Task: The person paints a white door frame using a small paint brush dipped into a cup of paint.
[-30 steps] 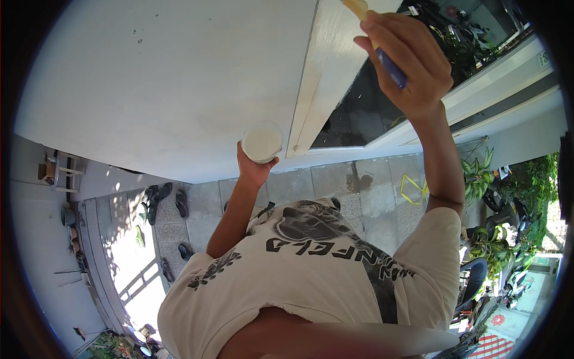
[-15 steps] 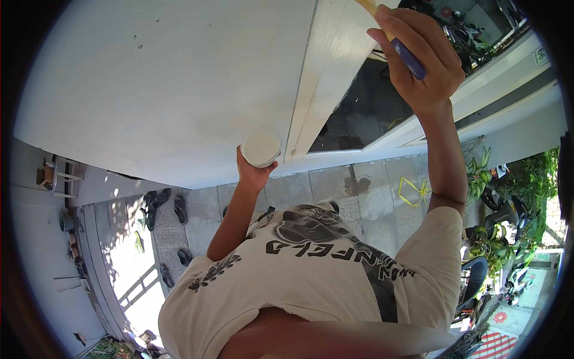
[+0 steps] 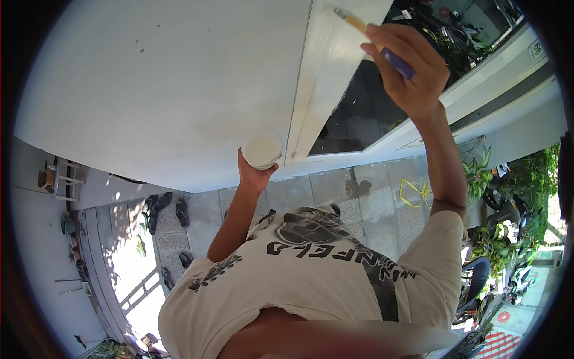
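Note:
Wrapped round the side of a round tub of white paint (image 3: 262,151), my left hand (image 3: 256,173) carries it low in front of the white wall (image 3: 179,102). My right hand (image 3: 412,69), raised at the upper right, grips a paintbrush (image 3: 357,25) with a yellow and purple handle. Its bristle end points up and left, over the white window frame (image 3: 332,57); whether the tip touches the wood I cannot tell. Dark glass (image 3: 359,107) shows beneath my right hand.
A grey tiled floor (image 3: 287,192) runs below the wall. Several dark sandals (image 3: 158,206) lie at the left, near a white wooden stool (image 3: 67,179). A yellow strap-like thing (image 3: 412,192) lies on the tiles at right. Potted plants (image 3: 493,239) and a dark chair (image 3: 474,281) stand beyond.
My right hand has come down and slightly left with the paintbrush, whose bristle end now shows in view. My left hand and the paint tub have hardly moved.

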{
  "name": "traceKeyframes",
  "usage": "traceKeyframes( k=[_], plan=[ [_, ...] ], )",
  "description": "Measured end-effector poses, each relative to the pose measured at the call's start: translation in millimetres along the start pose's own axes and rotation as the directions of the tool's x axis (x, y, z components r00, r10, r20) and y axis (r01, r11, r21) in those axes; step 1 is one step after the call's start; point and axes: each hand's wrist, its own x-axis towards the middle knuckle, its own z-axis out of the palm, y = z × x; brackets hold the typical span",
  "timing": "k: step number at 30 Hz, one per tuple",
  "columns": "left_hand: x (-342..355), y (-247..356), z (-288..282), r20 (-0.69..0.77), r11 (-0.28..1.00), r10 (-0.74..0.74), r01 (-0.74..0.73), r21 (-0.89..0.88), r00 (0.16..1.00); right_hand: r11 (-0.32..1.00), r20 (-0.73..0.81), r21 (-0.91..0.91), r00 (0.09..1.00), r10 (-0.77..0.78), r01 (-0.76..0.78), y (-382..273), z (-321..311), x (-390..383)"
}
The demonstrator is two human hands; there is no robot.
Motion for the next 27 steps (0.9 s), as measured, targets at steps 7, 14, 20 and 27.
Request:
traceKeyframes(
  k=[7, 14, 20, 27],
  plan=[
    [0, -4, 3, 0.028, 1.000, 0.006, -0.006, -0.003, 1.000, 0.992, -0.062, -0.037, 0.990, -0.126, 0.123, -1, 14, -16],
    [0, -2, 0, 0.022, 1.000, 0.006, -0.006, -0.011, 1.000, 0.990, 0.264, 0.134, 0.965, 0.006, -0.042, -43, 37, -61],
    [0, 0, -1, 0.020, 1.000, 0.015, -0.015, -0.013, 1.000, 0.965, -0.166, -0.113, 0.953, -0.252, 0.236, 8, 5, 27],
    [-3, -1, -1, 0.009, 0.999, 0.025, -0.025, -0.029, 1.000, 0.997, 0.151, 0.039, 0.986, -0.072, 0.067, -50, 43, -51]
  ],
)
